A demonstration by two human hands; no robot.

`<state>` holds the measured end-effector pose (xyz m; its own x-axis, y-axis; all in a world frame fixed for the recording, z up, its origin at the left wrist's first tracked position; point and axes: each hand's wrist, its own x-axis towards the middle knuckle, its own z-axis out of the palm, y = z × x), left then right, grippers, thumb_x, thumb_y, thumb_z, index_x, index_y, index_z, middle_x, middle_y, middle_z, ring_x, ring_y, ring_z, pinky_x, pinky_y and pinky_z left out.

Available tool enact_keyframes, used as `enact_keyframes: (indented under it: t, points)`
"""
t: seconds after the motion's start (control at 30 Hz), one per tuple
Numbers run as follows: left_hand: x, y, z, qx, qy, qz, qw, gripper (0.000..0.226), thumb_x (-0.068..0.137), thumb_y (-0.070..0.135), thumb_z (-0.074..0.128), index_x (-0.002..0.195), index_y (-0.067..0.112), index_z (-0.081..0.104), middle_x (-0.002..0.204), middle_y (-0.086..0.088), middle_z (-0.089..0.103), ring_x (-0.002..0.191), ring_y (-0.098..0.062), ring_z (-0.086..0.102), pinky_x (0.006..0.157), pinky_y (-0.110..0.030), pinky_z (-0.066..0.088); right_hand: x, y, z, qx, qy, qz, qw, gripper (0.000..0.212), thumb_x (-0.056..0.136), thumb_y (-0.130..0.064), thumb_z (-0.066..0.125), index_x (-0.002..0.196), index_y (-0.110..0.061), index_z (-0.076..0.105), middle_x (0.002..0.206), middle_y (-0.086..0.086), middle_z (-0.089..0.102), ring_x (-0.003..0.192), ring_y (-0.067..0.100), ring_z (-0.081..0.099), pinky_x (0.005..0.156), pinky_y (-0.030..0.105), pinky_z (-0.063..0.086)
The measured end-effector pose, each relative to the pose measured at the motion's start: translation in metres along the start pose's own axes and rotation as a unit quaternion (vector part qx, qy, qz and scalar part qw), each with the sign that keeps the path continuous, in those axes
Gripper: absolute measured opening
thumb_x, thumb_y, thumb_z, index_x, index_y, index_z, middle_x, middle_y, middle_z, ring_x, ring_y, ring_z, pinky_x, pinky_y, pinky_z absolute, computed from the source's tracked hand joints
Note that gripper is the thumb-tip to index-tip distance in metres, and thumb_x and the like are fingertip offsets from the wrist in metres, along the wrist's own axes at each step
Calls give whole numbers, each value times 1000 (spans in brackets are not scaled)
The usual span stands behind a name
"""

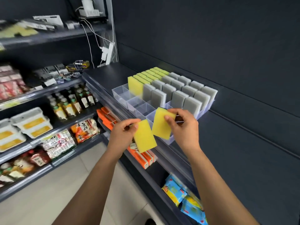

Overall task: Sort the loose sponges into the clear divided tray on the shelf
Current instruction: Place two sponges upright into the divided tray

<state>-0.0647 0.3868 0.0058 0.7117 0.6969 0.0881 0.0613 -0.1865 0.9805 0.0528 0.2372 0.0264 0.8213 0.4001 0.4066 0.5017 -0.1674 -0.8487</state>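
Note:
A clear divided tray (123,93) stands on the dark shelf. Its far-left row holds upright yellow-green sponges (146,75), and the rows to the right hold grey sponges (183,90). Several front compartments show no sponge. My left hand (123,132) pinches one yellow sponge (144,137) by its top edge, in front of the shelf lip. My right hand (183,125) pinches a second yellow sponge (162,124) over the tray's near corner. The two held sponges are close together, almost touching.
The dark shelf (105,75) runs back to a wall with a power strip (108,53) and cables. Orange packs (141,155) and blue packets (183,194) lie on lower shelves. To the left, shelves carry bottles (73,101), tubs and snack bags.

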Motion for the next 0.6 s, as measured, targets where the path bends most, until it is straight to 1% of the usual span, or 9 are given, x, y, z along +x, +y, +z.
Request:
enact_keyframes:
  t: [0.07,0.17,0.27,0.37,0.4,0.47,0.53,0.57,0.6]
  points:
    - [21,2,-6,12,7,6,1000,24,90,5,58,93,27,69,95,13,67,88,1,59,74,-14,45,21,-1,14,-1,-7,-8,1000,17,82,-19,72,99,-19,69,94,-3,61,78,12,58,71,22,49]
    - [60,3,-17,14,16,12,1000,24,91,6,57,95,26,70,100,9,67,94,-4,59,77,-18,45,55,-2,36,-11,-8,-24,1000,19,81,-21,73,99,-19,69,91,-6,59,74,5,55,68,14,47]
    - [95,2,-28,17,19,6,1000,27,92,9,56,90,33,68,99,9,66,93,-6,58,81,-24,46,82,-2,57,-17,-20,-20,999,21,80,-22,74,101,-20,69,93,-4,61,71,2,55,68,15,47]
    - [122,-1,-36,18,18,15,1000,27,92,8,56,90,32,68,97,8,67,90,-8,58,82,-28,46,102,-2,74,-25,-40,-13,999,22,81,-24,73,102,-22,68,96,0,63,69,3,56,70,25,52]
    - [125,-1,-36,22,16,17,999,27,92,8,56,90,31,69,98,6,67,90,-8,58,81,-28,46,104,-2,74,-33,-41,-17,998,22,81,-24,73,103,-22,68,98,0,64,69,2,56,71,26,52]
    - [144,-4,-44,24,13,13,1000,26,92,9,56,90,32,69,99,6,67,92,-10,58,80,-27,45,119,-2,87,-45,-45,-22,998,23,81,-24,73,103,-21,67,101,0,64,71,0,55,72,24,50]
    - [166,-8,-52,25,5,11,1000,25,92,10,55,92,31,69,100,5,67,96,-12,59,82,-28,47,134,-2,102,-53,-41,-21,998,23,81,-24,73,103,-22,67,102,-2,64,72,2,55,74,27,51]
    - [174,-9,-55,31,1,12,999,25,92,10,55,93,31,70,100,5,67,96,-14,59,83,-30,48,140,-3,108,-57,-40,-21,997,23,81,-24,73,103,-22,67,101,-3,63,72,2,55,74,25,51]
    - [185,-11,-59,36,-5,16,999,26,92,10,55,93,32,70,99,5,68,96,-14,59,84,-32,49,146,-3,115,-60,-38,-22,997,22,81,-23,73,102,-22,67,101,-4,62,72,0,55,73,20,50]
